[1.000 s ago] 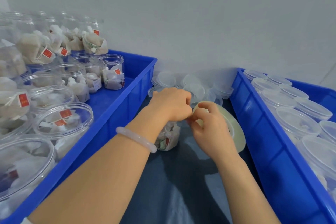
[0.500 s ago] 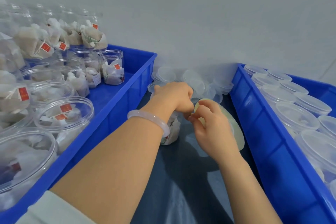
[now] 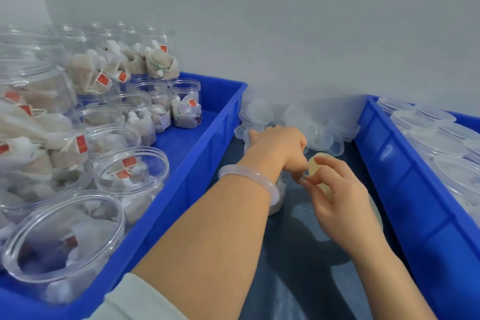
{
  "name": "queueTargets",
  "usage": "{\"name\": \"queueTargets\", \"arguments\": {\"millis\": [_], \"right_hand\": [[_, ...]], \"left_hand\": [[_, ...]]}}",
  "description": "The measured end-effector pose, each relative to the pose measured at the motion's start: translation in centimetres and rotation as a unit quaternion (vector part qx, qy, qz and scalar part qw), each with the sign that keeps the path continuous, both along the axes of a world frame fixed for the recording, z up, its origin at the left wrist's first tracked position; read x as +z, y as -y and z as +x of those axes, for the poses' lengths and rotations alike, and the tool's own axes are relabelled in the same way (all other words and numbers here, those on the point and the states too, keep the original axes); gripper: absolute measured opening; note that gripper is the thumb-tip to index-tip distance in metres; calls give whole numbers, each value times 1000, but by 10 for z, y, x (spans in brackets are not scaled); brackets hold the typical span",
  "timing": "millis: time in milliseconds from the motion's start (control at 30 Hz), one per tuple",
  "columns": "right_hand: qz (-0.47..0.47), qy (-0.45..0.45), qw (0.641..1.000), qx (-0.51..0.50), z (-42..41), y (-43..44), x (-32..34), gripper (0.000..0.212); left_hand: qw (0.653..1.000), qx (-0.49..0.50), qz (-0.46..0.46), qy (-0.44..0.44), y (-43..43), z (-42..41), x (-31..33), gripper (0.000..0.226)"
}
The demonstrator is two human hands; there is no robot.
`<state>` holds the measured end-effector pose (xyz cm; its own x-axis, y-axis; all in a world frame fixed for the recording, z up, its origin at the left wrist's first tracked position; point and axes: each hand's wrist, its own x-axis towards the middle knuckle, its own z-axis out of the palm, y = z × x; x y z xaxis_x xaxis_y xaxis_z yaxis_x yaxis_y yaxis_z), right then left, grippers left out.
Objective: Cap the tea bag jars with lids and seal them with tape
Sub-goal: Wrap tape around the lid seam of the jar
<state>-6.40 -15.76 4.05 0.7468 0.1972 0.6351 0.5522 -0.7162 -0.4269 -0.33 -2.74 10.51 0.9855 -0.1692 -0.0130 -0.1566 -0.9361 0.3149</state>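
Two sets of fingers meet over the work: the right hand (image 3: 335, 197) pinches a pale yellow-green tape roll (image 3: 315, 166) between thumb and curled fingers (image 3: 309, 179), while the left hand (image 3: 278, 145), fingers curled downward, grips the top of a clear tea bag jar (image 3: 276, 197) standing on the dark blue-grey tabletop (image 3: 298, 254); the hand hides whether it is capped. A translucent bracelet (image 3: 249, 176) circles the left wrist. Loose clear lids (image 3: 298, 119) are heaped behind, against the grey wall (image 3: 285, 20). The left blue bin (image 3: 207, 153) holds open jars (image 3: 130, 171) of tea bags; the right blue bin (image 3: 405, 189) holds capped jars (image 3: 428, 143).
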Motion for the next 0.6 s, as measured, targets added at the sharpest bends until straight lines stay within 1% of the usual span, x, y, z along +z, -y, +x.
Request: {"name": "queueTargets", "arguments": {"millis": [267, 367, 467, 533, 600], "right_hand": [[20, -16, 999, -41, -5, -2, 7, 9], [41, -59, 996, -53, -5, -4, 7, 9], [49, -44, 997, -32, -15, -4, 7, 11], [39, -21, 999, -8, -25, 1, 2, 17], [35, -49, 998, -15, -23, 6, -5, 15]], "left_hand": [[999, 35, 17, 6, 8, 2, 6, 28], [998, 60, 15, 13, 12, 2, 0, 26], [991, 119, -20, 48, 9, 4, -1, 19], [985, 155, -45, 60, 8, 14, -3, 13], [989, 137, -14, 49, 7, 18, -4, 13]]}}
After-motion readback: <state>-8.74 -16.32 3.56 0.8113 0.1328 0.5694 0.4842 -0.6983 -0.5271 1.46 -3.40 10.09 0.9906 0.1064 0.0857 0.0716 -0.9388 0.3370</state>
